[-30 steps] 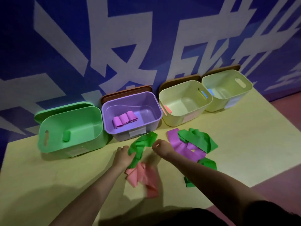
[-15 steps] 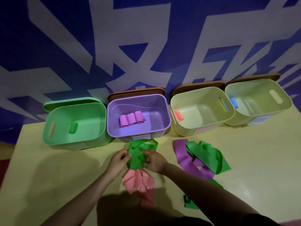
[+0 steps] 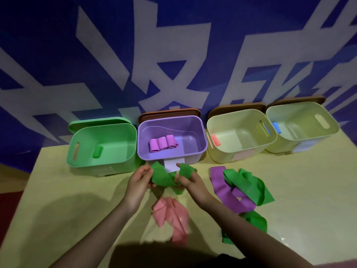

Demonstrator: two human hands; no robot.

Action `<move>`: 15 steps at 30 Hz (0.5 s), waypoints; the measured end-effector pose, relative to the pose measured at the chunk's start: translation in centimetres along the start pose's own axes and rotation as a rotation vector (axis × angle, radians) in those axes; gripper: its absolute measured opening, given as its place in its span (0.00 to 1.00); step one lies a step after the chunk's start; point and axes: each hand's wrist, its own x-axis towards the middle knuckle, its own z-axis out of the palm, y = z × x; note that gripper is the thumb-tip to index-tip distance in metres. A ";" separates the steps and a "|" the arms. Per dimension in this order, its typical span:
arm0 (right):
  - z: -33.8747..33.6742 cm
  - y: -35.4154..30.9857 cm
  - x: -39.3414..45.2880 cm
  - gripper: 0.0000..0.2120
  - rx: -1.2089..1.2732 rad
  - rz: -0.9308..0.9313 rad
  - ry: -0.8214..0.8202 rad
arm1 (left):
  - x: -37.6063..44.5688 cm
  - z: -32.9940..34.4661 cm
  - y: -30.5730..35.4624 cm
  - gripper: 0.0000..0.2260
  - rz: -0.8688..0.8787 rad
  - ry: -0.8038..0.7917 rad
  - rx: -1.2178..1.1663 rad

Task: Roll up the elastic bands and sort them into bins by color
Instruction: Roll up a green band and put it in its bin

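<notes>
A green elastic band (image 3: 164, 176) hangs twisted above the table in front of the purple bin (image 3: 195, 155). My left hand (image 3: 139, 179) pinches its left end and my right hand (image 3: 190, 181) grips its right end. A pink band (image 3: 172, 211) lies crumpled on the table below my hands. To the right lie a purple band (image 3: 226, 192) and another green band (image 3: 249, 185) in a heap, with a third green band (image 3: 255, 222) nearer me. The green bin (image 3: 116, 161) holds one green roll (image 3: 97, 151). Three purple rolls (image 3: 163, 143) sit in the purple bin.
Two pale yellow bins stand at the back right: one (image 3: 241, 153) holds a pink roll (image 3: 215, 140), the other (image 3: 301, 144) a blue roll (image 3: 276, 127). Lids lean behind the bins against a blue and white wall. The yellow table's (image 3: 58, 200) left edge is near the green bin.
My hands have lifted the green band off the pink one and spread apart, pulling it open between them. The view has shifted a little.
</notes>
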 end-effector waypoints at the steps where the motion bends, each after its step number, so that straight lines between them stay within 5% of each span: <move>1: 0.1 -0.4 -0.4 0.10 0.025 0.011 0.027 | -0.5 -0.3 0.4 0.05 0.001 -0.004 -0.036; 4: 0.4 -1.3 -1.7 0.20 0.024 0.133 0.030 | -1.9 -1.1 1.9 0.06 0.030 -0.022 -0.118; 7: 1.1 -1.9 -3.7 0.26 -0.258 0.187 -0.023 | -3.3 -1.4 3.6 0.06 0.068 -0.058 -0.159; 11: 1.8 -2.0 -5.7 0.37 -0.767 0.089 0.107 | -4.9 -1.0 5.5 0.06 0.090 -0.132 -0.163; 15: 2.2 -1.0 -6.8 0.37 -0.779 -0.132 0.137 | -5.7 -1.5 7.9 0.06 0.130 -0.210 -0.157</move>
